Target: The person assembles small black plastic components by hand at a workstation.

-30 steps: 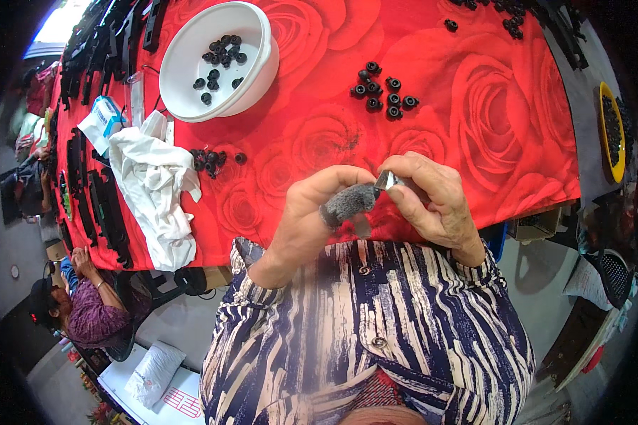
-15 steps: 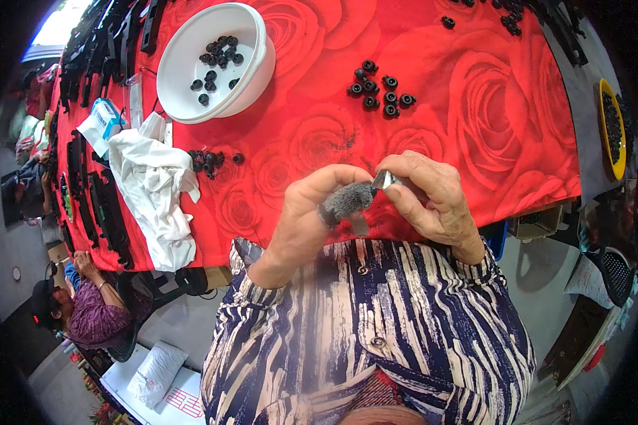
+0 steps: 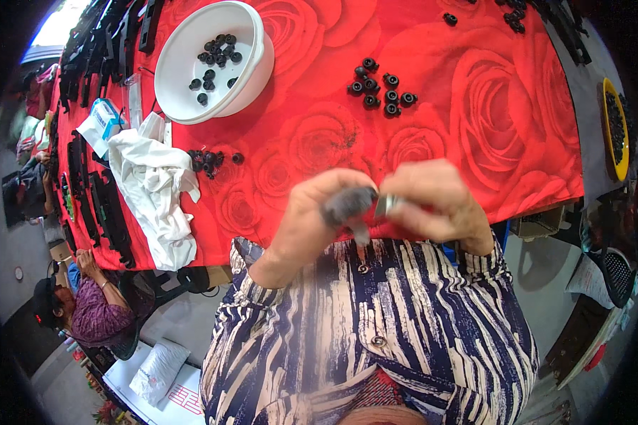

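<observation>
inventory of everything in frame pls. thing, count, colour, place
Tablecloth: 1, red rose print, centre
Bowl: 1, white, upper left
White rag: 1, white, left
Small parts: four clusters, black, in bowl, beside white rag, upper centre (about 9), upper right
Packet: 1, white-blue, left
Long strips: many, black, left side
Tray: 1, yellow, far right
Co-worker: 1, purple top, lower left
Parcel: 1, white, lower left
Grey fuzzy piece: 1, grey, centre, blurred
Metal piece: 1, silver, centre
Left hand: 1, bare, at grey fuzzy piece
Right hand: 1, bare, gripping metal piece
</observation>
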Tool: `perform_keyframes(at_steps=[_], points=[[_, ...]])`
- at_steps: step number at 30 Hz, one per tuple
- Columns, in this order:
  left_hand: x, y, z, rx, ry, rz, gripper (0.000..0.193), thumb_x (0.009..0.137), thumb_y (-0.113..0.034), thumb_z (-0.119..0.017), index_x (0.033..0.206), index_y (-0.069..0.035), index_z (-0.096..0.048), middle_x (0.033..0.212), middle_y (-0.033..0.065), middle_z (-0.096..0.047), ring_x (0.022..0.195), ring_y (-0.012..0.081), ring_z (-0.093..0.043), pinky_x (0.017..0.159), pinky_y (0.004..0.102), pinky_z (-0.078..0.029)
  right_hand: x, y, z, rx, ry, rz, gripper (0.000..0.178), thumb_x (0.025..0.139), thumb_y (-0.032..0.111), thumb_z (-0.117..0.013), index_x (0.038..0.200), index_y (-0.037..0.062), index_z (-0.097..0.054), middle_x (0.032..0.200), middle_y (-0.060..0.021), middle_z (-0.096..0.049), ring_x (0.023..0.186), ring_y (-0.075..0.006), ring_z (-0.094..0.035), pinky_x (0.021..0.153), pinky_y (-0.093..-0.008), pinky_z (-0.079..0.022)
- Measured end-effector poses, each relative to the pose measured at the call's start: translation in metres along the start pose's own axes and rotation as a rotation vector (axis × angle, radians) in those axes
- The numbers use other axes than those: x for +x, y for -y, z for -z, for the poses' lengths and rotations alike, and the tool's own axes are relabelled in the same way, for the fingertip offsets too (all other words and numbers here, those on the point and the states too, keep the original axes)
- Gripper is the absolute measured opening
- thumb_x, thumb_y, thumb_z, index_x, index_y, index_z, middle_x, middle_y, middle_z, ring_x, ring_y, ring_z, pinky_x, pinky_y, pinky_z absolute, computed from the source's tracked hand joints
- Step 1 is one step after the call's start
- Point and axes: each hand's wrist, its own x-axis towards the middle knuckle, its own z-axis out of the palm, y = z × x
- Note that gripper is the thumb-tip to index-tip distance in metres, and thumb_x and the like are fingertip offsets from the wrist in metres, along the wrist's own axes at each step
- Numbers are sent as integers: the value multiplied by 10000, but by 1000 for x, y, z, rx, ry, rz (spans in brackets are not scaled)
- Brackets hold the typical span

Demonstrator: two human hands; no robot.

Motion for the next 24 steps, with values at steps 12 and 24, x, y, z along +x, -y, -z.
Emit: perform_keyframes(at_steps=[12,24], points=[[1,2,-4,-168,22,-59,224,911,-149,-542,1074,4,-556,828,54,-578,706,111,-584,583,261,-538,4,10,-6,-35,-240,-78,260,737,13,-645,989,-21,-594,734,-104,-576,617,-185,-566,504,-292,-404],[-2,15,3,-367,166,59,238,925,-177,-522,1047,25,-549,910,81,-614,781,124,-595,661,250,-516,9,8,-29,-457,-350,355,321,640,44,-689,944,-29,-614,605,-58,-503,480,-188,-487,442,-310,-329]])
